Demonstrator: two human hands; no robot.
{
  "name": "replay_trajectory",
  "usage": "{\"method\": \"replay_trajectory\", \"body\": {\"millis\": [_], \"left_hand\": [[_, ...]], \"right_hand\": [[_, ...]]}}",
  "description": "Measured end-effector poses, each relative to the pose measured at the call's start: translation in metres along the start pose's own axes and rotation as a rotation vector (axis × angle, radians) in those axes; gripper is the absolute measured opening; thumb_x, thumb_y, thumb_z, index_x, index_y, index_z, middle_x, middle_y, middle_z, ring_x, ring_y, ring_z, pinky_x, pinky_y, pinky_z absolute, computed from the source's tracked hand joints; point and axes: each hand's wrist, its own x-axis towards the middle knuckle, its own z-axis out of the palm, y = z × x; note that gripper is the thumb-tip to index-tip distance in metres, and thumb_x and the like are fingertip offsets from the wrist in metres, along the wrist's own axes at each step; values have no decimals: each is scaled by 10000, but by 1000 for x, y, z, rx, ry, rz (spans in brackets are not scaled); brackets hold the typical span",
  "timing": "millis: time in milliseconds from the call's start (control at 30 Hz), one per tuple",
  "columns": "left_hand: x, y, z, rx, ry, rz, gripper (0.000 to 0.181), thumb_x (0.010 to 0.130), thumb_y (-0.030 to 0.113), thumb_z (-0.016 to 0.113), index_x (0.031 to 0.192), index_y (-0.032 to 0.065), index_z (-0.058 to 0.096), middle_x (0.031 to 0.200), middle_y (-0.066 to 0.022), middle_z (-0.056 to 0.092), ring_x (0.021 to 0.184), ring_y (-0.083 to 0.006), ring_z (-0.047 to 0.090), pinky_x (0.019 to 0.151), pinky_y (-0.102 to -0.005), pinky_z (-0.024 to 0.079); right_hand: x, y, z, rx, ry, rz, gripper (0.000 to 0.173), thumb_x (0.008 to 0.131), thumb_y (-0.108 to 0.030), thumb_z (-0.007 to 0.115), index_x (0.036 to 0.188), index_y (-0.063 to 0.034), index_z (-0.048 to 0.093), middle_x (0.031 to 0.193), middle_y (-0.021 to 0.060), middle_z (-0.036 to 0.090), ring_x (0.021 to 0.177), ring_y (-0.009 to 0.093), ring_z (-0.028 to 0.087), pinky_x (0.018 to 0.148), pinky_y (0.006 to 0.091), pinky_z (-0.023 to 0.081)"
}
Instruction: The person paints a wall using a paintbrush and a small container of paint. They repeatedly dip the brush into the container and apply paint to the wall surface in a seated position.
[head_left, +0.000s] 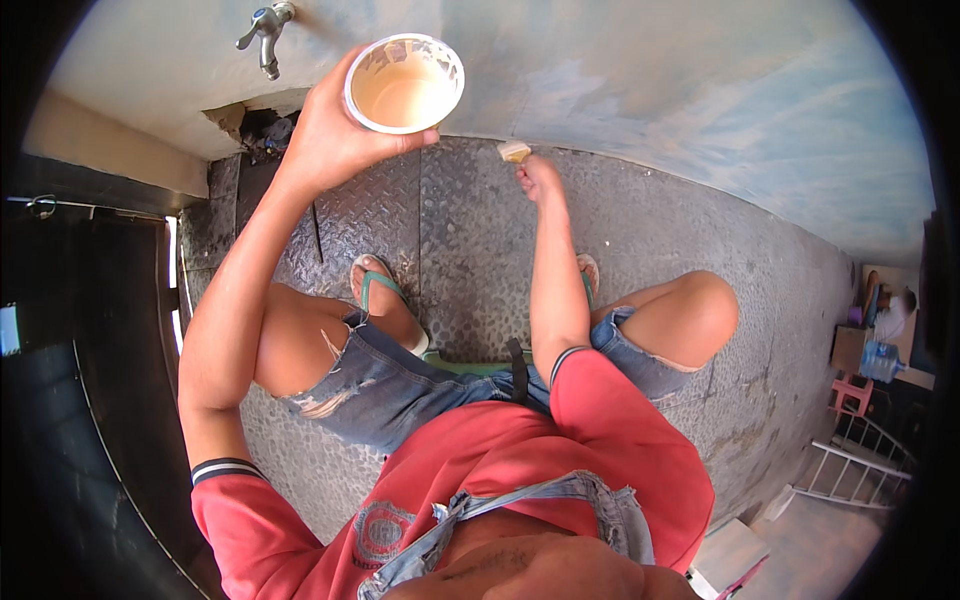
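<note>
My left hand (322, 135) is raised in front of the wall and grips a plastic cup (409, 82), its open mouth facing me. Cream-coloured liquid covers the cup's bottom, and smears ring the inner wall below the rim. My right hand (540, 177) is closed around a paintbrush (514, 152) low down, where the wall (600, 82) meets the floor. Pale bristles point up and left from my fist; whether they touch the wall I cannot tell. Mottled blue, white and tan paint covers the wall.
A metal tap (267, 37) juts from the wall at upper left, above a broken hole (262, 129). Dark textured plate (367, 187) and pebbled tiles (480, 300) form the floor. At far right are a pink stool (852, 393), a water jug (882, 361), a person (892, 313) and white railing (855, 474).
</note>
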Motion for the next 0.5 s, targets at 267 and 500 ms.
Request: {"method": "replay_trajectory", "body": {"millis": [267, 500], "left_hand": [[-4, -5, -2, 21, 14, -50, 832, 609, 266, 933, 1302, 4, 553, 1211, -121, 669, 1144, -214, 634, 1009, -369, 490], [-3, -1, 2, 23, -2, -7, 842, 611, 272, 935, 1306, -1, 545, 1206, -128, 671, 1145, -211, 634, 1010, -369, 491]], "right_hand": [[12, -7, 34, 182, 146, -154, 104, 818, -42, 491, 759, -34, 576, 619, 66, 539, 452, 130, 442, 387, 280, 277], [-96, -87, 35, 104, 14, -229, 104, 889, -90, 530, 835, -18, 581, 666, 18, 527, 481, 58, 429, 372, 206, 238]]}}
